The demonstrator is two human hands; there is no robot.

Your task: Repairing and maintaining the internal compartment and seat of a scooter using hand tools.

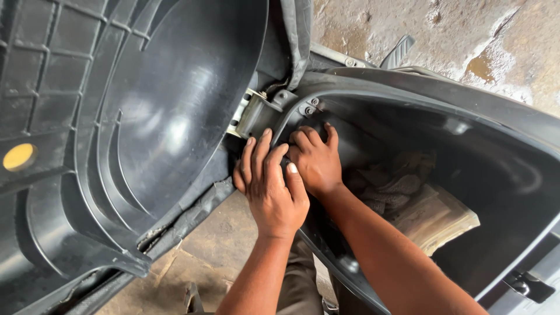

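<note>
At frame centre, just past the raised seat's hinge, both hands work at the front rim of a black under-seat storage tub (501, 192). The left hand (271, 184) lies palm down on the rim, fingers spread flat and extended toward 12 o'clock, thumb tucked against the other hand; it grips nothing visible. The right hand (315, 160) sits just inside the tub at 1 o'clock from the left, fingers curled and pressed against the inner front wall; whether it holds anything, I cannot tell. The two hands touch.

At 12 o'clock from the hands, a grey metal hinge bracket (252, 112) and two small bolts (309, 106) mark the seat pivot. Toward 9 o'clock, the flipped-up seat underside (163, 111) fills the view, black ribbed plastic with a round yellow spot (18, 156) at the far edge. At 3 o'clock, inside the tub, a crumpled grey rag (388, 181) lies on folded yellowed papers (434, 219). Stained concrete floor (455, 35) shows at 1 o'clock and again at 6 o'clock.
</note>
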